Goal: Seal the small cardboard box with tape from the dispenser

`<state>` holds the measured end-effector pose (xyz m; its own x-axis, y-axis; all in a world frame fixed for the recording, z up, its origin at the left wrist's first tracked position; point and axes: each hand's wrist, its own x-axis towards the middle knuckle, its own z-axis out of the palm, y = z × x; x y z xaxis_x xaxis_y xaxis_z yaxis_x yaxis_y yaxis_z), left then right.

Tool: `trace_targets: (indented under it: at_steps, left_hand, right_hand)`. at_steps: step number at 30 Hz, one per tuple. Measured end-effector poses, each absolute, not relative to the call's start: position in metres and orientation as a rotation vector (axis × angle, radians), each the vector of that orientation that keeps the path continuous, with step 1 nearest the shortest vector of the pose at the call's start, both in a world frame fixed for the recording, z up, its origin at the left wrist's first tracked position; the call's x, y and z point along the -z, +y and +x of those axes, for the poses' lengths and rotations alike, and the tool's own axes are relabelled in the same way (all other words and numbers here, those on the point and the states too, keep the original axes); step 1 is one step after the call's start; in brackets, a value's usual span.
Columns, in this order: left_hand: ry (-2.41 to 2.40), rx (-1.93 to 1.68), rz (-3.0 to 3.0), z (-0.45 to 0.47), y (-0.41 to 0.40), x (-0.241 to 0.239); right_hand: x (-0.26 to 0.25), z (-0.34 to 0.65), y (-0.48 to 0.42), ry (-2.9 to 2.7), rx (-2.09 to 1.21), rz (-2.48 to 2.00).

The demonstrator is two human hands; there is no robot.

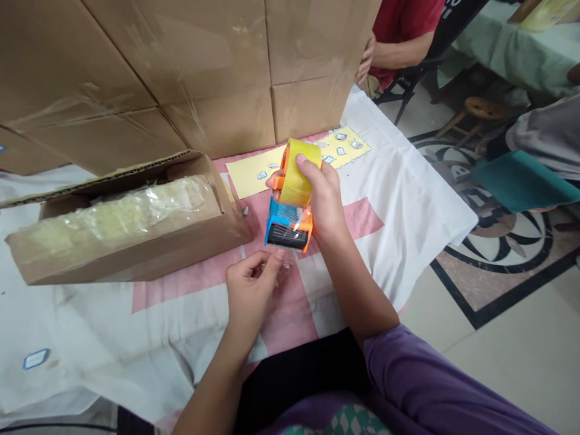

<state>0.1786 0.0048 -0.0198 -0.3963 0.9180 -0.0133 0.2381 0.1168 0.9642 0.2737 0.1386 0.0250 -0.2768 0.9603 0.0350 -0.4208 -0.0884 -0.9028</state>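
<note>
The right hand (324,199) is clenched around an orange and blue tape dispenser (290,225), fingers wrapped over the yellowish tape roll (296,178) on top. It holds the dispenser just above the middle of the surface (408,205), which is covered by a white and pink cloth. The dispenser's dark cutter end points down toward the near edge.

Just below it, the left hand (249,289) pinches thumb and forefinger together on what seems to be the clear tape end (284,267). The strip is nearly see-through and hard to make out.

To the left lies an open cardboard box (136,241) on its side, reaching toward the left edge, with a plastic-wrapped bundle (113,220) inside. A yellow sticker sheet (254,174) lies flat beyond the dispenser, near the far edge. Large taped cartons (181,72) stand behind it along that edge. A single blue-rimmed sticker (36,358) sits on the cloth near the near left corner.

Past the far right corner sits another person in a red top (399,24), with one hand (365,60) beside the cartons.
</note>
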Motion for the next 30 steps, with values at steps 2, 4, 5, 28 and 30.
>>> trace_targets:
  at_steps: [2,4,5,28,30]
  left_hand:
    - [1.743,-1.312,1.132,0.1783,0.0043,0.0207]
    - [1.741,-1.313,1.13,0.1779,0.0036,0.0215]
    - [1.738,-1.316,1.13,0.1777,0.0032,0.0219]
    - [1.703,-1.365,1.121,0.1762,0.0036,0.025]
    - [1.695,-1.368,1.121,0.176,0.0036,0.0268]
  right_hand:
    - [-0.0242,0.2729,0.1384,-1.038,-1.61,-0.727]
    - [-0.0239,0.2723,0.1381,-1.041,-1.62,-0.719]
    - [-0.024,0.2721,0.1379,-1.046,-1.625,-0.722]
    - [-0.02,0.2673,0.1372,-1.062,-1.628,-0.751]
    - [-0.0194,0.2674,0.1379,-1.054,-1.631,-0.75]
